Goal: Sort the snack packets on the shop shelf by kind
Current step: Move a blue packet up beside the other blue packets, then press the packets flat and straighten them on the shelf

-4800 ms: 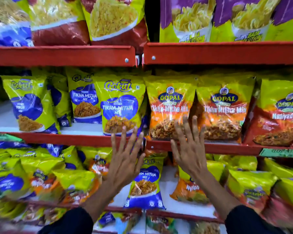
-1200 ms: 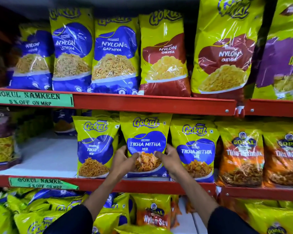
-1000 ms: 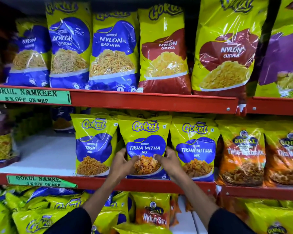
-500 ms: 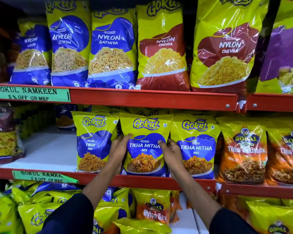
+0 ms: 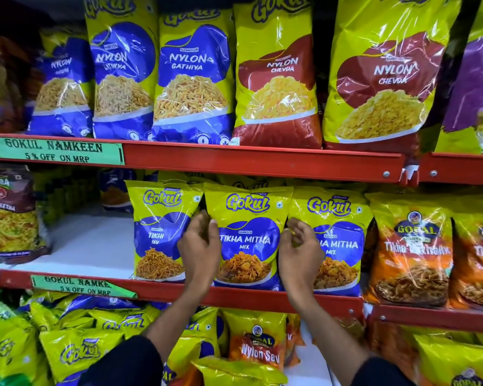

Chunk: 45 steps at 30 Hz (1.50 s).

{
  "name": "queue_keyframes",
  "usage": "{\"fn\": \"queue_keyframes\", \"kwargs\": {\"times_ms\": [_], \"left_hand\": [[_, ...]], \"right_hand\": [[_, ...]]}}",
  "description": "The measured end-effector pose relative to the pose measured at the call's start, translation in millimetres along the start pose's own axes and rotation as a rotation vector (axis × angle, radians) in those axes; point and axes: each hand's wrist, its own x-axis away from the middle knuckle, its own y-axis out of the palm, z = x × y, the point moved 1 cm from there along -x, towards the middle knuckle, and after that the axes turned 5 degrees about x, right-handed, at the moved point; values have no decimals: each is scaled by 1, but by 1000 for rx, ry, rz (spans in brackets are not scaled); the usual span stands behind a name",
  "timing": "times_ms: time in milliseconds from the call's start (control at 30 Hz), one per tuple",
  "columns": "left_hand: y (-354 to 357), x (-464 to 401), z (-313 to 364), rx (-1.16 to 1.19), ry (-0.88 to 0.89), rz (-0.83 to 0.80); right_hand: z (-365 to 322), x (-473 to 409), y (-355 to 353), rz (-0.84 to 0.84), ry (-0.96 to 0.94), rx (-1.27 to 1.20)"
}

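On the red middle shelf (image 5: 234, 295) our Gokul Tikha Mitha Mix packet (image 5: 247, 235) stands upright between a Tikhi Sev packet (image 5: 159, 232) and a second Tikha Mitha packet (image 5: 338, 240). Our left hand (image 5: 200, 246) and right hand (image 5: 300, 249) flank it, fingers loosely curled at its edges; whether they grip it we cannot tell.

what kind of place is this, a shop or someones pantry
Most likely a grocery or snack shop aisle. Red metal shelves carry rows of packaged namkeen, such as Nylon Gathiya packets, facing outward, and a green shelf label reads "Gokul Namkeen 5% off on MRP".
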Motion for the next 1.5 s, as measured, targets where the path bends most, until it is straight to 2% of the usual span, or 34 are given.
{"fn": "queue_keyframes", "kwargs": {"times_ms": [67, 133, 167, 233, 367, 500, 667, 800, 1033, 1200, 1367, 1500], "left_hand": [[-2, 12, -9, -172, 288, -80], [2, 10, -25, -435, 555, -203], [4, 7, -34, -563, 646, -258], [8, 3, -47, -752, 715, -335], [11, -4, -58, -924, 741, -385], [9, -9, -59, -995, 755, -394], [-3, -3, -59, -973, 737, -367], [-23, -7, -66, -1008, 674, -262], [-26, -19, -67, -1080, 584, -258], [-17, -8, -58, -1057, 653, -286], [-7, -7, -58, -1051, 642, -318], [9, 6, -40, -983, 695, -315]], "right_hand": [[2, 6, 0, 41, -258, 181], [8, 5, 8, -19, -595, 419], [13, 4, 13, -72, -725, 517], [22, 2, 22, -191, -834, 655], [37, -3, 34, -335, -823, 843], [46, -11, 38, -350, -845, 927], [48, -11, 20, -270, -861, 933], [61, -18, -6, -172, -763, 965], [70, -22, -7, -188, -712, 1013], [70, -28, -18, -112, -713, 1010], [78, -34, -26, -148, -700, 1026], [77, -39, -47, -83, -708, 997]]}}
